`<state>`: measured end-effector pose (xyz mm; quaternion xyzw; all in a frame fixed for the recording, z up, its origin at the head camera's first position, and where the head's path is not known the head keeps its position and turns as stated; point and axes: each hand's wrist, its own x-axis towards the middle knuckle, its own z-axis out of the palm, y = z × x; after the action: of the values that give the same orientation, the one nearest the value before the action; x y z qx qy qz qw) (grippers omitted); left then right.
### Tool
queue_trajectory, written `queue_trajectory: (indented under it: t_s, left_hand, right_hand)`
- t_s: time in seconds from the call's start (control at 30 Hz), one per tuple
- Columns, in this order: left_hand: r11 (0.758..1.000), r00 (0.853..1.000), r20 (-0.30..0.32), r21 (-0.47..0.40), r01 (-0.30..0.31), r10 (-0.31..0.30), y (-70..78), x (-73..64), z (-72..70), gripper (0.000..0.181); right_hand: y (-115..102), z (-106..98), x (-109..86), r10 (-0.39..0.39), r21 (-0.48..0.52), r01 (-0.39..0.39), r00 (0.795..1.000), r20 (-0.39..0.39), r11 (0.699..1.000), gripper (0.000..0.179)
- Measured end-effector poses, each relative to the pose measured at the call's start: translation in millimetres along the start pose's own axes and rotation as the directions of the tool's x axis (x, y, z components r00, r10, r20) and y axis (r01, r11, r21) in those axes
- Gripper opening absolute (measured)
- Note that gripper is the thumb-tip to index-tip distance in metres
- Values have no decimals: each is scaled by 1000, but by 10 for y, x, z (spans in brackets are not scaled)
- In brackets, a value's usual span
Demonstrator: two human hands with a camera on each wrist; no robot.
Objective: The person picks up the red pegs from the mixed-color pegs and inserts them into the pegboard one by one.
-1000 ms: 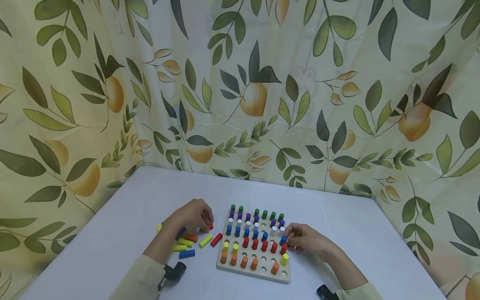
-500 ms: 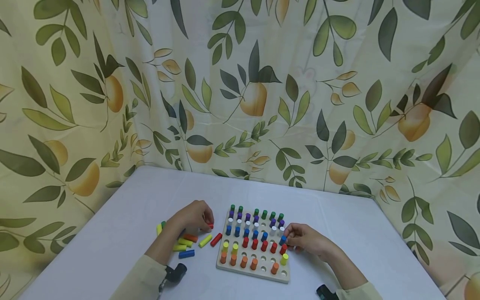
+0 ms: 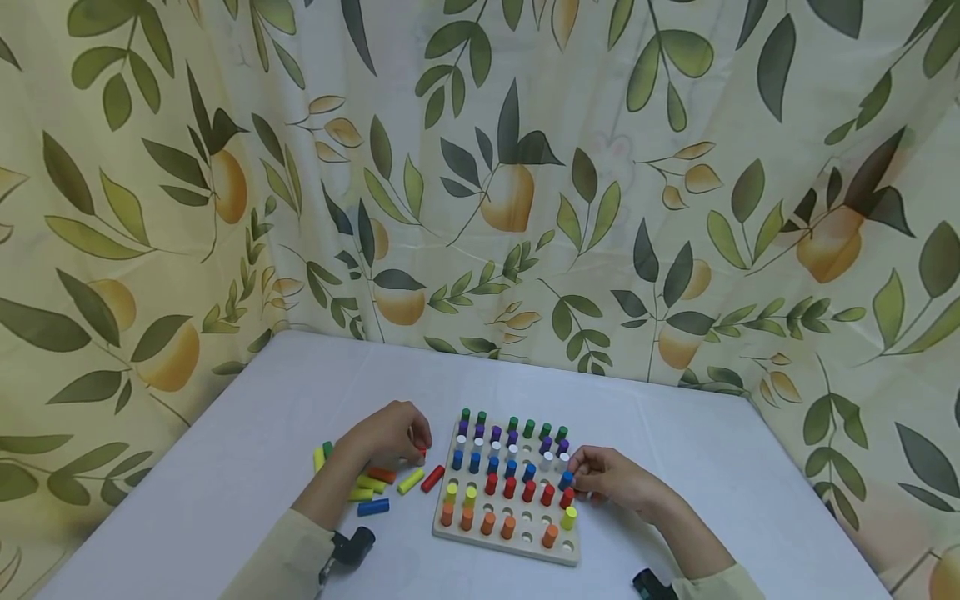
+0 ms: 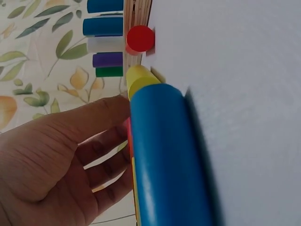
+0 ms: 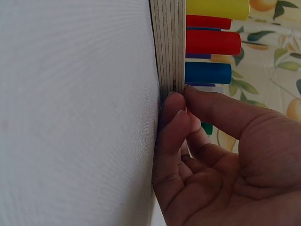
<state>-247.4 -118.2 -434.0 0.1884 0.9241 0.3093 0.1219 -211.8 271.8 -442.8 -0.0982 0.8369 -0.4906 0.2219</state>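
Note:
In the head view, my left hand (image 3: 390,429) is over the loose pegs left of the wooden pegboard (image 3: 501,547). It pinches a red peg (image 3: 422,452), mostly hidden by the fingers. A blue peg (image 4: 164,155) looms large in the left wrist view, in front of the fingertips. At the board's right edge, my right hand (image 3: 615,475) grips the rim: the right wrist view has the thumb against the top face and curled fingers at the layered side. Upright pegs fill most holes in colour rows; a blue peg (image 3: 566,480) stands beside the right thumb.
Loose pegs lie left of the board: red (image 3: 432,477), yellow (image 3: 410,481), orange (image 3: 382,475), blue (image 3: 373,507) and green (image 3: 327,448), among several others. Everything sits on a white-covered table (image 3: 622,417). A leaf-and-fruit patterned curtain (image 3: 465,208) hangs behind and at the sides.
My left hand has shifted slightly to the right, and less of the red peg shows between its fingers. The right hand and the pegboard have not visibly moved.

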Motion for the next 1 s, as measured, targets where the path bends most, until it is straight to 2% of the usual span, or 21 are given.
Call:
queue_trajectory:
  t_s: [0.27, 0.6, 1.0]
  left_hand:
    - [999, 1000, -10, 39, 28, -28, -49, 14, -17, 19]
    - [996, 999, 14, 81, -34, 33, -34, 31, -29, 18]
    - [995, 996, -26, 52, -84, 86, -28, 36, -83, 15]
  right_hand:
    - [19, -4, 10, 11, -2, -11, 1000, -9, 1000, 12]
    - [33, -6, 23, 10, -1, -10, 1000, -8, 1000, 13]
    - [5, 2, 5, 7, 0, -7, 1000, -2, 1000, 12]
